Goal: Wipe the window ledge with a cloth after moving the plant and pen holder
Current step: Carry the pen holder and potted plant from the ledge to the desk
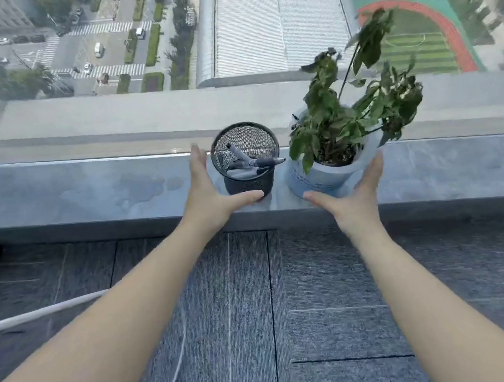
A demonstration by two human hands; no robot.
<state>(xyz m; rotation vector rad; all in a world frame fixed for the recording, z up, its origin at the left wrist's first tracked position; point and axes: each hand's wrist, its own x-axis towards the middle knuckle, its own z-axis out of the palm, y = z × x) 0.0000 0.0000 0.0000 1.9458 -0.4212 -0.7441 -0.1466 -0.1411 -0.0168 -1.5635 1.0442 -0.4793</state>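
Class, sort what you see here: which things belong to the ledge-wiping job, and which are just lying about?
Belongs to the job:
window ledge
pen holder
plant
left hand
right hand

Just lying about:
white cable
carpet

No cloth is in view.

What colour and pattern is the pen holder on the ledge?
Black wire mesh, seen in the head view: the pen holder.

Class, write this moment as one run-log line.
left hand: open, at black mesh pen holder | right hand: open, at pale blue plant pot | grey window ledge: both standing, no cloth visible
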